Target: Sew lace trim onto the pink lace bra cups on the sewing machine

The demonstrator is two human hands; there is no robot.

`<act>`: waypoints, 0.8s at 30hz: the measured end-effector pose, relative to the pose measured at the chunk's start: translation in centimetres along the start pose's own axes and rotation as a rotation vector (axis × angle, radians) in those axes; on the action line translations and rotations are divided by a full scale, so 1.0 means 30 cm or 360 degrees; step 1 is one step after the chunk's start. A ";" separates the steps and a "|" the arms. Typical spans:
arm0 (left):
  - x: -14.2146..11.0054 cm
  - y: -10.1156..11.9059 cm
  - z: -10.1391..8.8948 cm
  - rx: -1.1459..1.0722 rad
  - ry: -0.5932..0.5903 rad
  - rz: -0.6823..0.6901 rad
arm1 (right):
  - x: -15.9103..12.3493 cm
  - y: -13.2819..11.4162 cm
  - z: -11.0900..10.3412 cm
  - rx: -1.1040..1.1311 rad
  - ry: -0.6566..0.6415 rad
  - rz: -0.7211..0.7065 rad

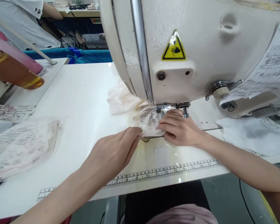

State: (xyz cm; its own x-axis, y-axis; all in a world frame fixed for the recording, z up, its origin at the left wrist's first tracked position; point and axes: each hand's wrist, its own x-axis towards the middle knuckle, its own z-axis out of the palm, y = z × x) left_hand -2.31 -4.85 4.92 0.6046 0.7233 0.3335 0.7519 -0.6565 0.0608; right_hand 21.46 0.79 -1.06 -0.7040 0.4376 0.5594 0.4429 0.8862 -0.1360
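Observation:
A small piece of pale lace fabric [147, 119] lies under the presser foot [164, 108] of a cream sewing machine [189, 46]. My left hand [112, 152] lies on the table with its fingers together, the fingertips pinching the near edge of the lace. My right hand [179, 129] rests fingers-down on the right side of the lace, just in front of the needle, pressing it to the table. More lace [120, 98] trails out behind the machine head to the left.
A ruler strip [168, 171] runs along the white table's front edge [67, 199]. A bagged stack of lace pieces [21, 146] lies at left. Patterned fabric [268, 71] drapes over the machine at right. Another person in a white shirt [21, 18] is at the back left.

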 end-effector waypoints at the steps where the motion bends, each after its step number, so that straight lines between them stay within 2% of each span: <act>1: 0.024 -0.007 0.001 0.0014 -0.0037 0.0071 | 0.002 -0.001 0.001 -0.0023 0.0020 0.0004; 5: 0.106 -0.040 0.059 0.0083 -0.0152 0.0353 | 0.008 -0.004 -0.002 -0.0071 0.0013 0.0035; 9: 0.136 -0.050 0.126 0.0244 0.0013 0.0482 | 0.011 -0.011 -0.015 -0.0069 0.0009 0.0131; 12: 0.130 -0.048 0.136 0.0294 0.0119 0.0470 | 0.017 -0.016 -0.022 -0.0163 -0.0043 0.0219; 17: 0.114 -0.048 0.145 0.0262 0.0205 0.0414 | 0.026 -0.018 -0.022 -0.0242 -0.0149 0.0078; 24: 0.096 -0.045 0.199 0.0037 -0.0023 0.0316 | 0.028 -0.015 -0.017 -0.0232 -0.0054 0.0032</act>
State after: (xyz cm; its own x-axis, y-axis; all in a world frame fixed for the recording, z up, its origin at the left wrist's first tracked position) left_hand -0.02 -0.59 0.19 0.7450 0.5835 0.3234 0.6236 -0.7813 -0.0268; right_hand 20.94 0.70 -0.11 -0.7116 0.4622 0.5292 0.5313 0.8468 -0.0253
